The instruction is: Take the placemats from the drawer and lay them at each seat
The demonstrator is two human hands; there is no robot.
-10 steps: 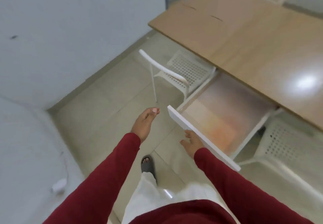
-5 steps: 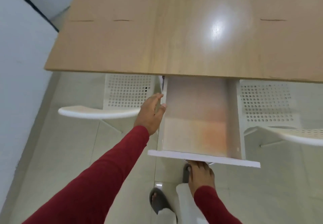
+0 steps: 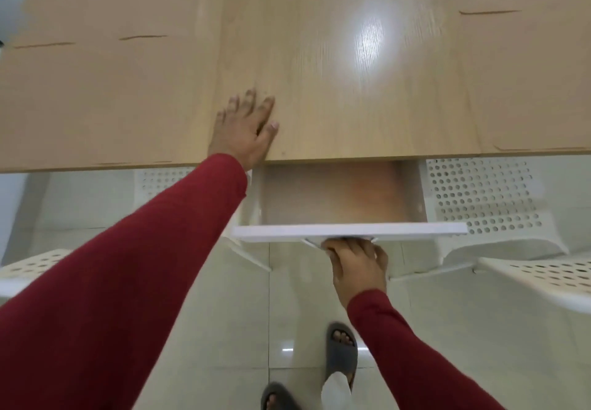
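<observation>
Wooden table (image 3: 319,57): pale grain top with a bright light glare; no writing legible.
Drawer (image 3: 348,233): white front, pulled out from under the table edge.
Drawer contents: placemats (image 3: 326,198), a translucent pinkish-orange sheet lying flat inside.
Left hand (image 3: 244,128): flat on the tabletop, fingers spread, holding nothing.
Right hand (image 3: 356,261): fingers curled under the drawer front, gripping it.
Chairs: white perforated chair (image 3: 486,198) beside the drawer.

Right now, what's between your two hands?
In the head view, the table edge and the open drawer lie between the left hand on the tabletop and the right hand under the drawer front.
</observation>
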